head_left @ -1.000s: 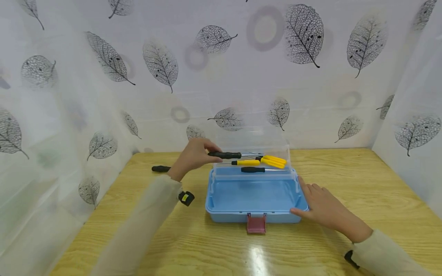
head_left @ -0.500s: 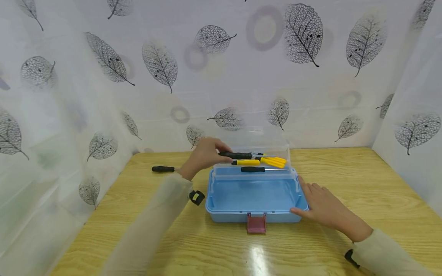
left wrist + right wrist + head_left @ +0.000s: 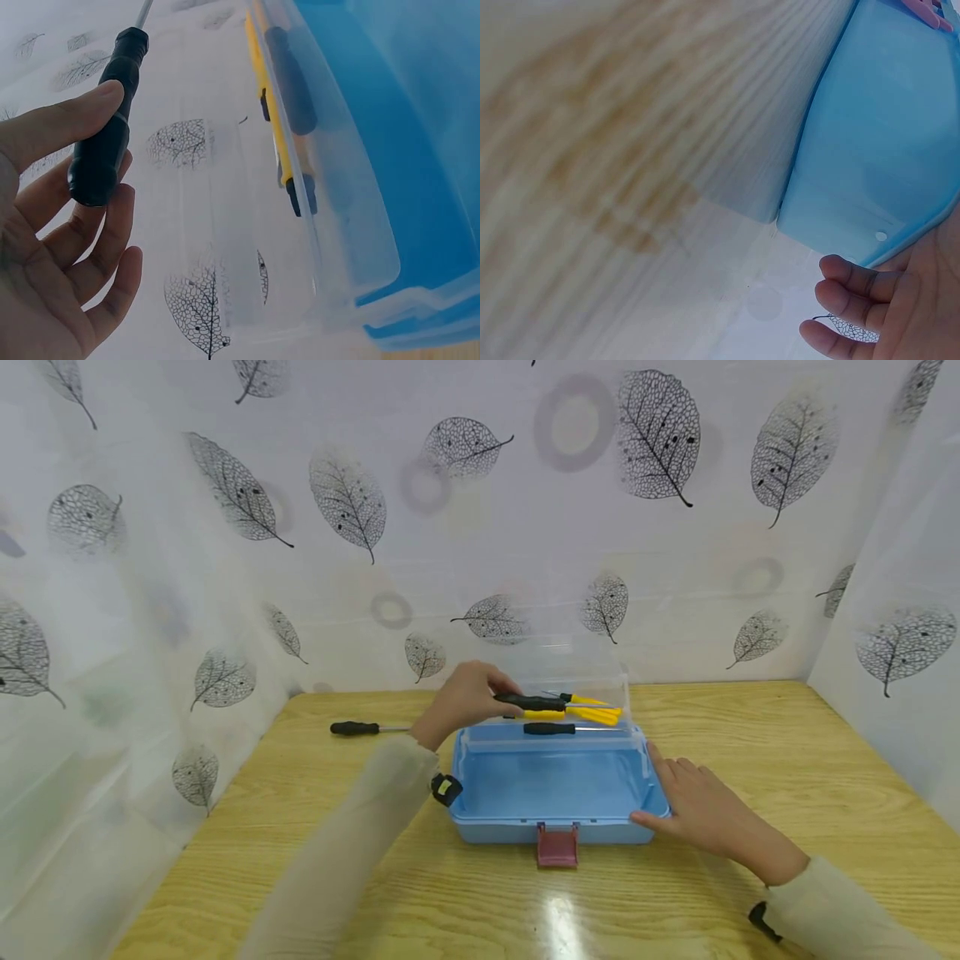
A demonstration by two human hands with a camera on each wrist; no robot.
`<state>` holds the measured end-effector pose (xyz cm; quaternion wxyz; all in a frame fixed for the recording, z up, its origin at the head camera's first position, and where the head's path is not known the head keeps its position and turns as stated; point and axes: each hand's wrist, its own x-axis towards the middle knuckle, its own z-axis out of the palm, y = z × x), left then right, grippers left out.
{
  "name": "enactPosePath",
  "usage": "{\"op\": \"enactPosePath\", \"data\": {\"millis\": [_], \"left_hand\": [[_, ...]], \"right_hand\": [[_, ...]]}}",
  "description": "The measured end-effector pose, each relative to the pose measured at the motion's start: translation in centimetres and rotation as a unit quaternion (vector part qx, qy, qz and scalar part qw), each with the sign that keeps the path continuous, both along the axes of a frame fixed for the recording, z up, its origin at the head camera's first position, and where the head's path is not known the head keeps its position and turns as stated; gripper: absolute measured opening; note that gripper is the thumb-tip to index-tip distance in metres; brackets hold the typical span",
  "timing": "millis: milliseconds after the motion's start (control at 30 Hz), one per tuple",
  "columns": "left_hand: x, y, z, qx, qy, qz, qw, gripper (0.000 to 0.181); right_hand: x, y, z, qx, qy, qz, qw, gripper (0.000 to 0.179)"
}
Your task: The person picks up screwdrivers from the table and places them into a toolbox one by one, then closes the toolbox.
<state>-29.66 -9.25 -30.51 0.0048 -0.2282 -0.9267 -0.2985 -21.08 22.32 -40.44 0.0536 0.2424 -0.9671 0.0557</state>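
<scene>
My left hand [image 3: 468,697] pinches a screwdriver [image 3: 531,702] by its black handle, thumb on one side and fingers on the other. It hovers level above the clear tray [image 3: 480,745] at the back of a blue toolbox [image 3: 555,785], shaft pointing right. In that tray lie several yellow-handled screwdrivers [image 3: 596,713] and one black-handled screwdriver [image 3: 549,728]. The left wrist view shows the held handle [image 3: 105,135] apart from the tray wall. My right hand [image 3: 708,814] rests against the toolbox's right end, its thumb over the front corner of the rim and its other fingers loose.
Another black-handled screwdriver [image 3: 354,728] lies on the wooden table [image 3: 262,827], left of the toolbox. A pink latch [image 3: 557,850] hangs at the toolbox front. The see-through lid [image 3: 555,662] stands raised behind, near the leaf-print curtain [image 3: 480,543].
My left hand has carried the screwdriver rightward and slightly lower, over the tray. More of the screwdriver on the table shows behind the sleeve. My right hand has stayed in place.
</scene>
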Motion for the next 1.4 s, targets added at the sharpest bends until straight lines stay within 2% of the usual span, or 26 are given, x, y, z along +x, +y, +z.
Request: {"op": "enactPosePath", "data": {"millis": [333,567,867,1400], "left_hand": [[-0.4,1.2,-1.1,-0.007,-0.026,0.0,0.9996,0.024],[-0.7,1.9,-1.8,-0.025,-0.026,0.007,0.9993,0.022],[-0.6,2.4,-2.0,-0.016,-0.037,0.003,0.9992,0.019],[-1.0,3.2,-2.7,-0.064,-0.028,0.009,0.9975,0.023]], "right_hand": [[0.0,0.0,-0.1,0.002,0.009,0.002,1.0,0.101],[0.0,0.0,-0.1,0.006,0.012,0.0,0.9999,0.102],[0.0,0.0,-0.2,0.004,0.013,0.002,0.9999,0.102],[0.0,0.0,-0.2,-0.001,0.008,0.0,1.0,0.102]]}}
